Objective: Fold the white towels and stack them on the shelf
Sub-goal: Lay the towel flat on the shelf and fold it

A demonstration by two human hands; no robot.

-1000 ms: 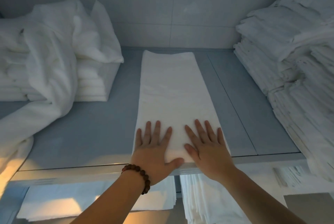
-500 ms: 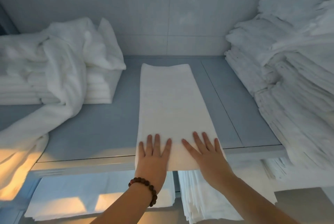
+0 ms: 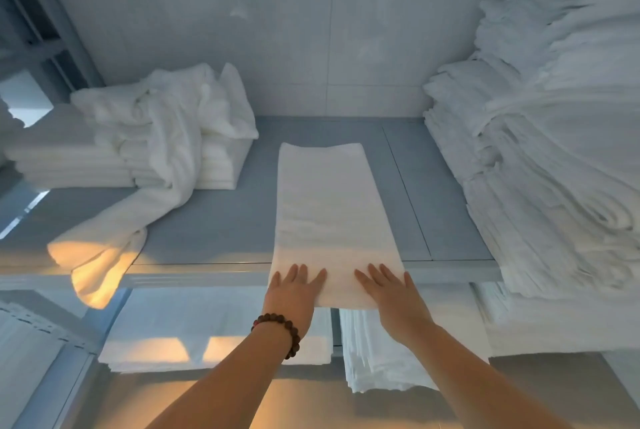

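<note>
Pressing down with two bare hands, the person works at the near end of one long folded white towel (image 3: 332,214) lying lengthwise on the grey metal shelf (image 3: 221,221). The left hand (image 3: 294,293) lies flat with fingers spread, a dark wooden bead bracelet (image 3: 278,330) round its wrist; the right hand (image 3: 394,293) lies flat too, fingers fanned, neither pinching the cloth. That near end overhangs the shelf's front edge. One low stack of folded white towels (image 3: 69,158) sits far left, with one loose crumpled white towel (image 3: 162,138) draped over it and trailing off the edge. One tall pile of folded white linen (image 3: 540,151) fills the right. Two white stacks (image 3: 221,335) rest on the lower shelf.
</note>
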